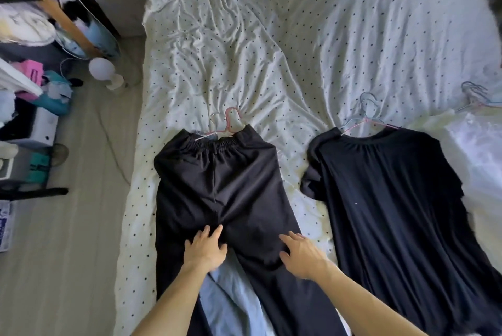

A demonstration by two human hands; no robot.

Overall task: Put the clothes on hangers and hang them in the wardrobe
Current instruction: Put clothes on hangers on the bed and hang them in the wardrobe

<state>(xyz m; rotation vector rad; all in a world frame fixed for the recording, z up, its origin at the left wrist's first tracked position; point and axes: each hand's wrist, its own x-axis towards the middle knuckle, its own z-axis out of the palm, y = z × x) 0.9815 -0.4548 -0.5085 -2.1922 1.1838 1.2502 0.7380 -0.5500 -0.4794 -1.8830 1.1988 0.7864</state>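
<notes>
Black trousers [217, 186] lie flat on the bed with their elastic waistband at the far end. A pink and a white wire hanger [231, 123] poke out of that waistband. My left hand [205, 250] rests with spread fingers on the crotch of the trousers. My right hand [301, 254] lies flat on the right trouser leg. A light blue garment [231, 300] shows between the legs. To the right a black top [394, 199] lies spread out, with pink and blue hangers [366, 118] at its neck.
The bed [271, 50] has a rumpled white sheet with black dots. More wire hangers [478, 96] lie at the right edge above a white garment [472, 150]. Left of the bed, the floor [81, 227] holds a white lamp [104, 72], boxes and clutter.
</notes>
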